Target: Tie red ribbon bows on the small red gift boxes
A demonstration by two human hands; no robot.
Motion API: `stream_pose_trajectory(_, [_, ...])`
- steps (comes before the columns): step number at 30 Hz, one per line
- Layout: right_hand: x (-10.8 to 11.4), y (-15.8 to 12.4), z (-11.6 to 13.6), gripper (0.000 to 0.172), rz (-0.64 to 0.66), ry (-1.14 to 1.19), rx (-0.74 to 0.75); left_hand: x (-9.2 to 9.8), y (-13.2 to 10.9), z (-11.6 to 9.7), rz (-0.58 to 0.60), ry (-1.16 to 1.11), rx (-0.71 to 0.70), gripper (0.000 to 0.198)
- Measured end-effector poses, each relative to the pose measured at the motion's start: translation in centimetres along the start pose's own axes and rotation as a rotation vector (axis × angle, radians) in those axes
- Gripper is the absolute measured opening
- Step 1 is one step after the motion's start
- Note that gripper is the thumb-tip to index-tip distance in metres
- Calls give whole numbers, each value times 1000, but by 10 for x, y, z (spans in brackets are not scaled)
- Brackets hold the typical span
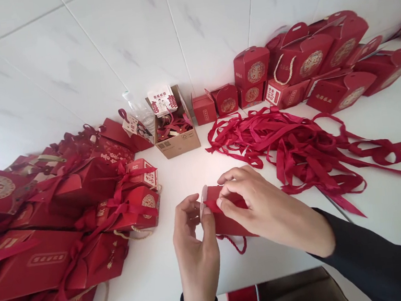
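Observation:
A small red gift box (230, 222) rests on the white table in front of me, with a dark red cord handle (241, 247) looping out on the near side. My left hand (196, 240) is closed at the box's left end, thumb and fingers on its pale-edged flap (203, 199). From above and the right, my right hand (261, 206) pinches a short red ribbon (212, 208) against that same end. The fingertips partly cover the ribbon, so I cannot tell whether it passes through the flap. Much of the box's top lies beneath my right hand.
Loose red ribbons (290, 150) lie heaped at right. Untied red boxes (320, 54) line the wall behind. Ribbon-tied boxes (60, 224) crowd the left side. A cardboard box (180, 145) of tags and ribbon pieces stands at the back, beside a clear plastic container (140, 111).

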State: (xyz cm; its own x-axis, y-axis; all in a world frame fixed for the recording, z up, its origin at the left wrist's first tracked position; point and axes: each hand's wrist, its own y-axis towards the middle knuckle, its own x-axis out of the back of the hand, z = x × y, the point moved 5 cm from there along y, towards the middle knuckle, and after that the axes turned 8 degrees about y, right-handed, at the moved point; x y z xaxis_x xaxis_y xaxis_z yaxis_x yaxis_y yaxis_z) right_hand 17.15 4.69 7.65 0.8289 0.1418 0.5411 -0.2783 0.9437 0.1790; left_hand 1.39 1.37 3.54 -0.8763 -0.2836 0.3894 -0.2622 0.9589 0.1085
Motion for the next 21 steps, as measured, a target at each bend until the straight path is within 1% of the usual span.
stream_pose_trajectory(6, [-1, 0, 1, 16, 21, 3, 7, 2, -8, 5, 32, 8, 32, 32])
stream_pose_trajectory(9, [-2, 1, 3, 16, 27, 6, 15, 4, -11, 3, 73, 24, 20, 32])
stream_pose_trajectory(12, [-4, 2, 5, 16, 34, 16, 27, 6, -10, 1, 77, -9, 39, 28])
stream_pose_trajectory(16, [-2, 0, 4, 13, 48, 37, 39, 6, -4, 0, 65, -92, 102, 26])
stream_pose_trajectory(19, [5, -7, -1, 8, 41, 63, 36, 9, 1, 6, 58, -238, 173, 28])
stream_pose_trajectory(21, [11, -14, -7, 16, 22, 71, 22, 15, 2, 14, 26, -347, 249, 33])
